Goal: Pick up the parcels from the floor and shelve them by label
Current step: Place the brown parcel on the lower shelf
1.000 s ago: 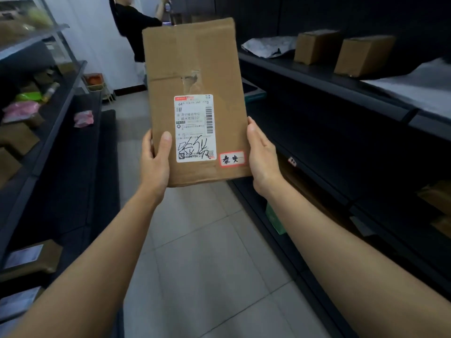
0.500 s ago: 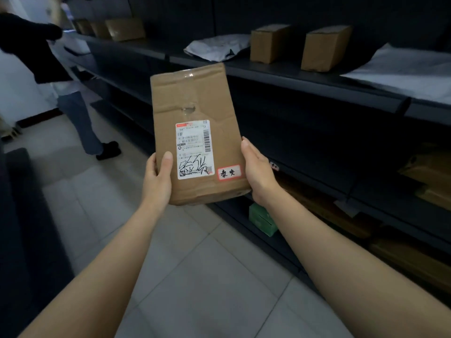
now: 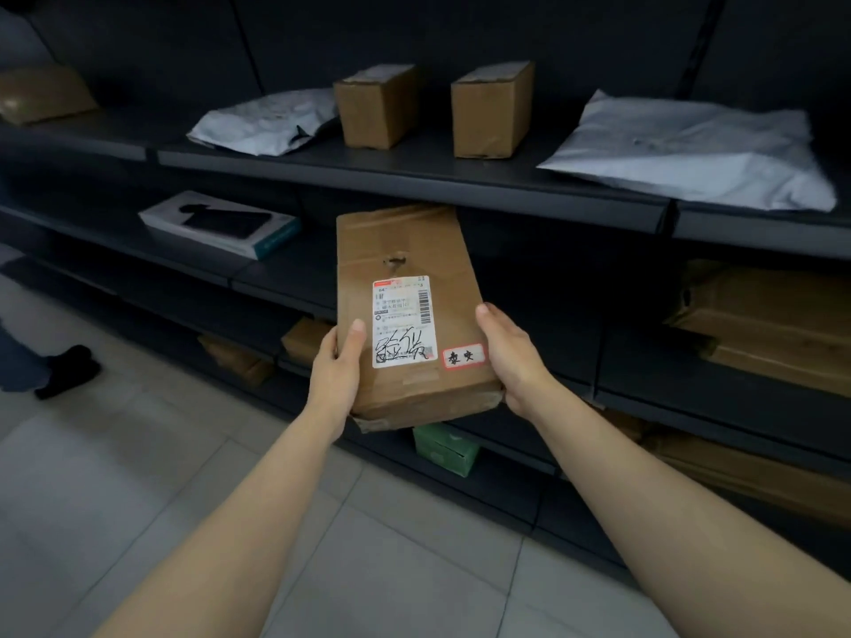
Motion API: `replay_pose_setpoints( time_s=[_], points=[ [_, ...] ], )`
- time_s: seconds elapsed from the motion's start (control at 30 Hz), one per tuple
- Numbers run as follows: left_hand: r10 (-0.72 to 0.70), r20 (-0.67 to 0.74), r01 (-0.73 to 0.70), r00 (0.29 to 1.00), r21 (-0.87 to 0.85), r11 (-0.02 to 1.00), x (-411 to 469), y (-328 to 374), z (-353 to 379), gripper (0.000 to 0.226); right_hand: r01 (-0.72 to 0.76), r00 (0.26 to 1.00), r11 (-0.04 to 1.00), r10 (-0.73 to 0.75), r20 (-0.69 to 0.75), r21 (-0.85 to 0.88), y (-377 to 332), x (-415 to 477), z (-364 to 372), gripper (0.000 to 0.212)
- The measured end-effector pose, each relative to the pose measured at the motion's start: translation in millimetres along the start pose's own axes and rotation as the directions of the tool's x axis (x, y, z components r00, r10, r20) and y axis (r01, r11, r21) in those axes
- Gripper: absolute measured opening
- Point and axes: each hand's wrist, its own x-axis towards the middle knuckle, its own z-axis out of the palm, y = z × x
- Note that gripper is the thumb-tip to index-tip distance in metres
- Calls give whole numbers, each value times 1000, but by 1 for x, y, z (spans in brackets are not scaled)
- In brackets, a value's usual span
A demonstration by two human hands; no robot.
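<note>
Head view: the person has turned from the aisle to face the dark shelving, and the flat cardboard parcel (image 3: pixel 414 315), a moment ago raised upright for reading, now sits lower and tilts toward the shelves. The left hand (image 3: pixel 336 361) and right hand (image 3: pixel 511 356) clasp its lower edges, thumbs over the front beside the white shipping label (image 3: pixel 404 322) and the small red-bordered sticker (image 3: pixel 464 355). Its top edge lies just under the upper shelf lip (image 3: pixel 414 186), pointing into the second shelf (image 3: pixel 285 280). Reading looks finished; placing comes next.
</note>
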Motion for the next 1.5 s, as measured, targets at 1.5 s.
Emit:
replay_pose_setpoints(
  time_s=[1.5],
  points=[
    [-158, 528, 41, 834, 226, 973, 260, -25, 141, 57, 3, 784, 991, 79, -616, 132, 45, 211, 1, 51]
  ],
)
